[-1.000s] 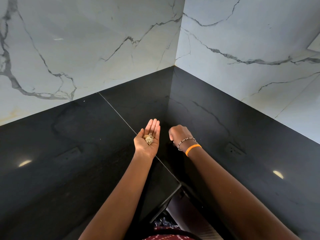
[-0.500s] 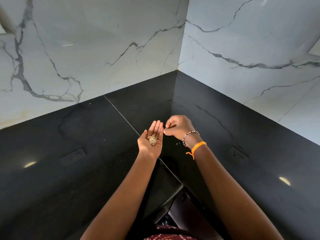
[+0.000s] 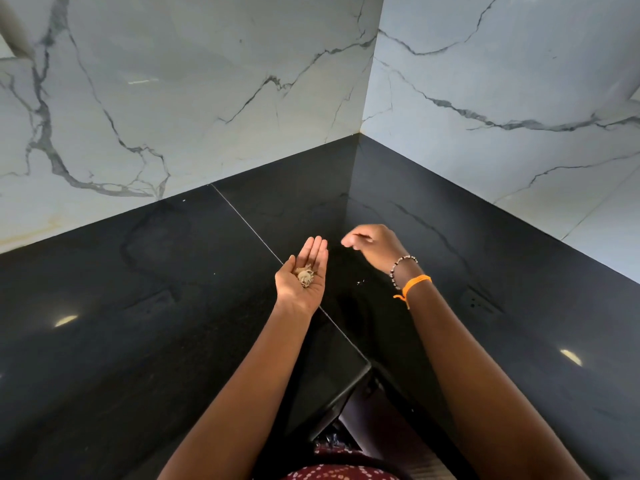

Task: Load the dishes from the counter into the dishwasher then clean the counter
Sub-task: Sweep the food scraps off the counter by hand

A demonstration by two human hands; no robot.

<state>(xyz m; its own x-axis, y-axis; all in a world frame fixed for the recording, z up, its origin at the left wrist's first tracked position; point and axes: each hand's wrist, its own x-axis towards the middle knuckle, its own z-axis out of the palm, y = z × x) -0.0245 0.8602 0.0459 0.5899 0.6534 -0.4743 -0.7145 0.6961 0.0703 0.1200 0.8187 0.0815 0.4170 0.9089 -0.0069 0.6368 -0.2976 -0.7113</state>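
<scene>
head view is showing a person standing at the inside corner of a glossy black worktop (image 3: 145, 306), with white veined marble walls (image 3: 173, 98) rising behind it on the left and right. no dishes are showing on the part of the worktop in view, so the loading appears done and the cleaning step is the one in hand.

the left hand (image 3: 304, 275) is lying palm up with straight fingers, just above the seam (image 3: 249, 223) that is running diagonally across the worktop, and it is cradling a small heap of pale crumbs (image 3: 304, 276) in the palm. the right hand (image 3: 372, 242) is hovering just to the right of it and a little farther away, fingers curled with the tips drawn together as if pinching a bit of debris; whether anything is actually between them is too small to tell. a beaded bracelet (image 3: 401, 266) and an orange band (image 3: 414, 285) are sitting on that wrist. a few pale specks (image 3: 360, 281) are lying on the worktop between the two forearms, near the right wrist.

to do this step well, the person is probably best keeping the left palm level and cupped, so the heap is not spilling back, and bringing it close to the right fingertips before anything is let go. the specks beside the wrist are looking like the next pickings. fine grains are tending to cling to a polished surface, so a damp wipe afterwards would likely be finishing the job better than pinching alone.
</scene>
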